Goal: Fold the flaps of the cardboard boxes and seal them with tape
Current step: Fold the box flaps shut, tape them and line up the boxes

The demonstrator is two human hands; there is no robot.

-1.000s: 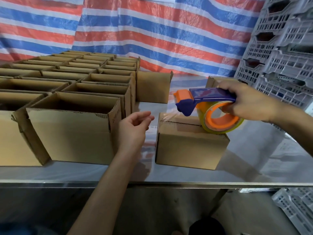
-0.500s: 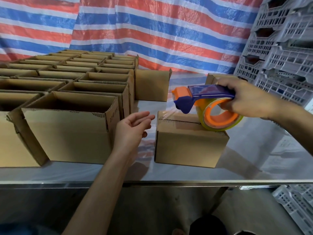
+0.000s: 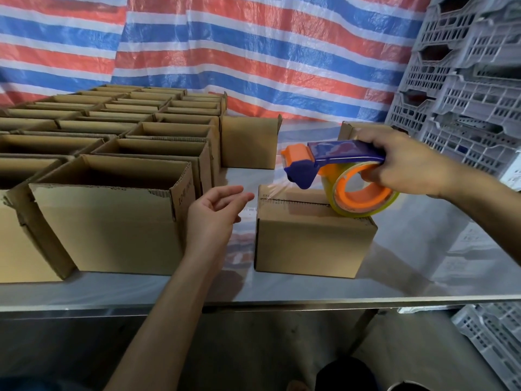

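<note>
A small closed cardboard box stands on the steel table, its top flaps folded shut, with clear tape at its left top edge. My right hand grips the blue and orange tape dispenser just above the box top; its roll is close over the right part of the lid. My left hand hovers with relaxed fingers, holding nothing, in the gap between the closed box and an open box.
Several open cardboard boxes fill the left and back of the table in rows. One closed-looking box stands behind, another behind my right hand. Grey plastic crates are stacked at the right. A striped tarpaulin hangs behind.
Both hands have barely shifted; the dispenser stays just above the box top and my left hand stays beside the box.
</note>
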